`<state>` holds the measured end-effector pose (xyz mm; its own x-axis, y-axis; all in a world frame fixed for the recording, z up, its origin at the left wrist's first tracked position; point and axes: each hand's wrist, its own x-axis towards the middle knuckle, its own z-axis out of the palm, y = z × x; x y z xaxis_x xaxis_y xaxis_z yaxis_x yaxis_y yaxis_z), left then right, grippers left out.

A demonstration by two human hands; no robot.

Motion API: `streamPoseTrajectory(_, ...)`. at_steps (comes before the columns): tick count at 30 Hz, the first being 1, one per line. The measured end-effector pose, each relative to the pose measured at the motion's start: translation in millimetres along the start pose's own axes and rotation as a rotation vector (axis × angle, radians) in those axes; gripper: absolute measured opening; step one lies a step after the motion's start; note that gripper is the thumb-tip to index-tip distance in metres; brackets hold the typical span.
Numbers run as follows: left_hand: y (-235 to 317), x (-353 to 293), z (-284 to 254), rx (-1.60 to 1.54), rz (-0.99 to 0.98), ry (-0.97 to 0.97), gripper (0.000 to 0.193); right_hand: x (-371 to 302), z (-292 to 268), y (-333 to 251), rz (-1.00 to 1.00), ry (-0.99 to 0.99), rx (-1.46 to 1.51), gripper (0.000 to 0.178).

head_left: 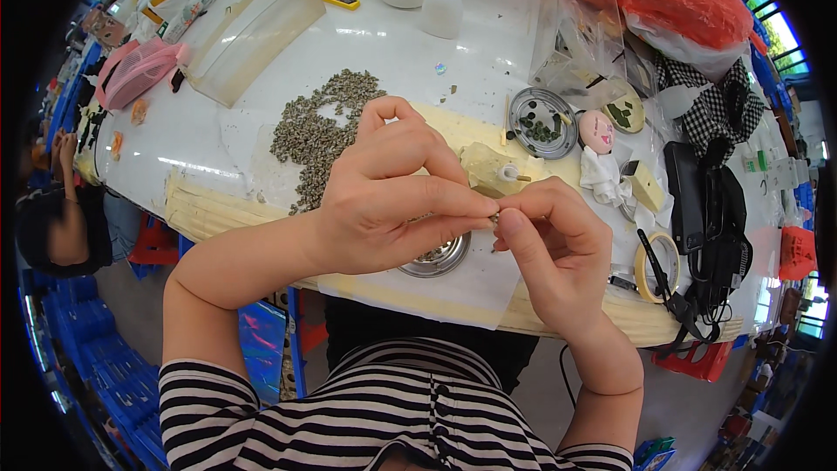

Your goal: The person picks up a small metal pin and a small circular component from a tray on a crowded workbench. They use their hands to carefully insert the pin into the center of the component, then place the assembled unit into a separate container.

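Above the near edge of the table, my left hand (397, 187) and my right hand (558, 249) meet with thumb and forefinger pinched together. Between the fingertips shows a speck of a small piece, too small to name. Partly hidden under my left hand is a round metal dish (446, 263) holding small bits. Beyond that hand spreads a loose pile of small grey-brown pieces (318, 126). A pale yellow block (481, 164) with a white stub and a thin stick lies just behind my fingertips.
Right of the hands are a round dish (542, 146) of dark green bits, a pink egg-shaped object (596, 132), a tape roll (656, 267) and black cables (724, 244). Farther back stand a white squeeze bottle (442, 9), a red plastic bag (689, 0) and a clear plastic tray (253, 35).
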<state>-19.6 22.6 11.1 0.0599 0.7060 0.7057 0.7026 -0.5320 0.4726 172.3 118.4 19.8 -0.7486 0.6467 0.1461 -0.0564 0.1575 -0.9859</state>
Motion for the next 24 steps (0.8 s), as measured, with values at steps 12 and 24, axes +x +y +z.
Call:
streamPoseTrajectory(12, -2, 1, 2, 0.056, -0.044, 0.029, 0.018, 20, -18, 2, -0.45, 0.186, -0.866, 0.018)
streamPoseTrajectory(24, -3, -1, 2, 0.063, -0.055, 0.039, 0.018, 18, -22, -6, -0.534, 0.275, -0.834, 0.013)
